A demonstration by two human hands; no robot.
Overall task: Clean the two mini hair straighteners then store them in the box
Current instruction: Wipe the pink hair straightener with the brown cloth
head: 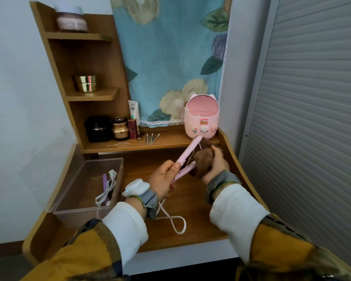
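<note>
Pink straightener (187,152): held above the desk (190,201) in front of the person, its tip pointing up and away toward the pink bin (201,122) on the shelf (130,146). Its two arms stand spread in a V, which exposes the inner plate faces for wiping.
Left hand (163,178): grips the hinge end. The fingers (177,165) are curled round the handle, with the thumb laid along the upper arm. Probable purpose: to steady the tool and angle the open side toward the other hand.
Right hand (218,162): fingers clamped on a bunched brown cloth (203,159), which sits in the gap between the two arms, against the plates.
Power cord (178,224): trails from below the left hand and lies in a loose loop on the desk, slack enough not to pull on the tool. Its far end is hidden.
Purple straightener (104,183): lies inside the clear box (85,211) at the left of the desk, with its white cable bundled beside it.
Step in hand: cleaning the second unit; the task appears past its midpoint.
Next move: likely gather the cord, close the arms, and place the unit beside the purple one.
Risk: the loose loop may snag when the tool is lifted across.
</note>
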